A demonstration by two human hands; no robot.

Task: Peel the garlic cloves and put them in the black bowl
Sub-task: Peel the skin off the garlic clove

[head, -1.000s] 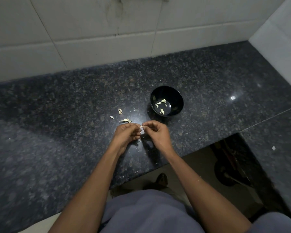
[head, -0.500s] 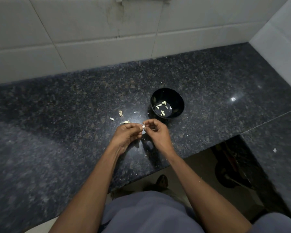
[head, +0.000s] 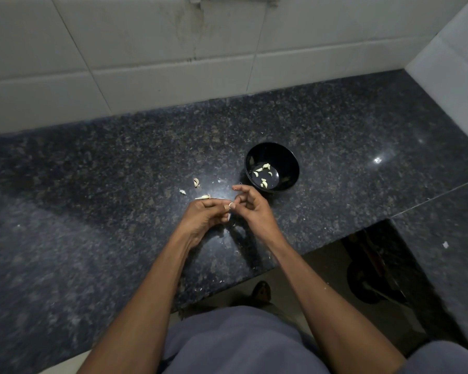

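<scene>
Hands meet low over the speckled dark granite counter (head: 92, 238): left hand (head: 203, 217) and right hand (head: 250, 209) pinch one small white garlic clove (head: 230, 205) between fingertips, right forefinger lifted. Beyond lie three pale peel scraps (head: 196, 182). Farther right, one round black bowl (head: 287, 160) holds about five peeled cloves (head: 264, 182).

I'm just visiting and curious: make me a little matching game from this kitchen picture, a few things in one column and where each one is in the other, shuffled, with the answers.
Things:
1. round black bowl
2. pale peeled garlic cloves
3. small white garlic clove
4. scraps of papery garlic skin

Places:
A. pinched between the left hand and the right hand
B. lying inside the bowl
C. loose on the dark speckled granite counter, left of the bowl
D. standing on the counter just beyond the right hand

Pairs: 1-D, 2-B, 3-A, 4-C
</scene>
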